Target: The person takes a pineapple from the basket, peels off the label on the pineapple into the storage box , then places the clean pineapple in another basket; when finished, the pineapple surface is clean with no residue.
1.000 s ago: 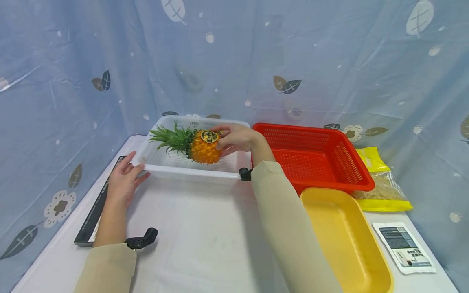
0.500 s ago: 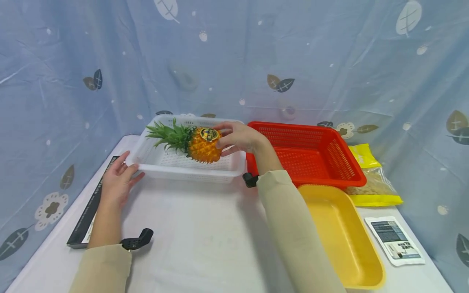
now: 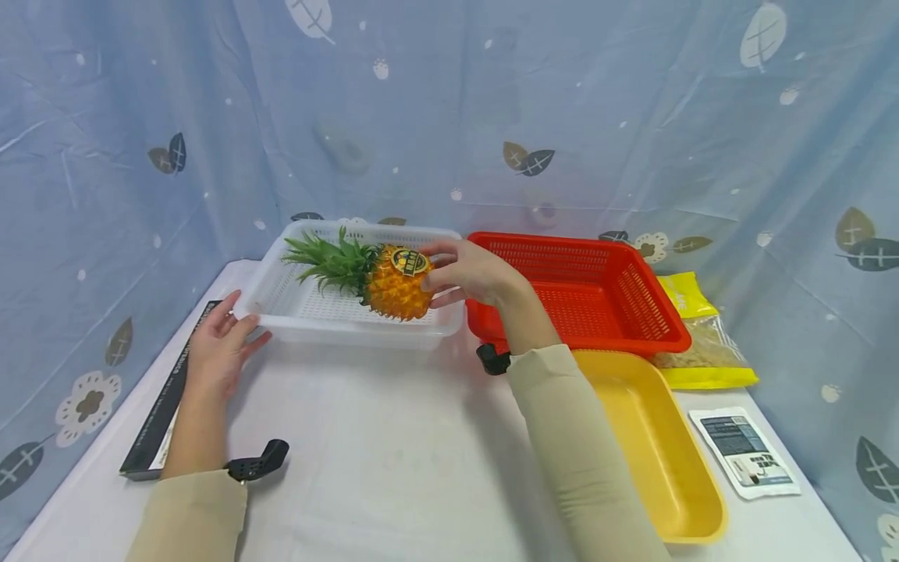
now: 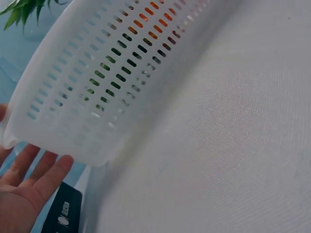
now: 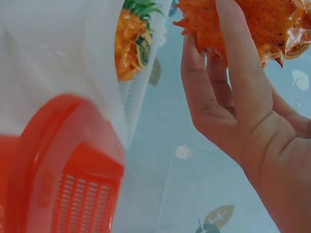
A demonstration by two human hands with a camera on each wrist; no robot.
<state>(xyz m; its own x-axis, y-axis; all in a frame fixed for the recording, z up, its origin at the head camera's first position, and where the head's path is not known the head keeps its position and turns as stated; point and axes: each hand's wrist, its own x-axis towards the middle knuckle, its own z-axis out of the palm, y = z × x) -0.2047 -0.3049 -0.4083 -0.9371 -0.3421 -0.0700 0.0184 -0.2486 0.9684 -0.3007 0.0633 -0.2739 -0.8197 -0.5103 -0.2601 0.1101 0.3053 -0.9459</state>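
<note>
My right hand [image 3: 481, 273] grips a pineapple [image 3: 402, 289] by its base, over the white perforated basket [image 3: 351, 329]. The fruit lies sideways, green crown to the left, a dark round label on its top. In the right wrist view, fingers and thumb hold its spiky orange end [image 5: 262, 24]. That view also shows a crowned orange pineapple [image 5: 125, 51] inside the basket; in the head view I cannot make out a second one. My left hand [image 3: 213, 355] holds the basket's front left corner, thumb over the rim, other fingers [image 4: 48, 177] against the outside.
A red perforated basket [image 3: 576, 300] stands right of the white one. In front of it sits a yellow tray [image 3: 649, 437]. A yellow-edged clear bag [image 3: 709, 343] and a white packet [image 3: 744, 453] lie at right; a black box [image 3: 165, 406] lies at left.
The head view has turned slightly right. The right hand and pineapple have moved a little to the right relative to the white basket. The left hand stays at its corner.
</note>
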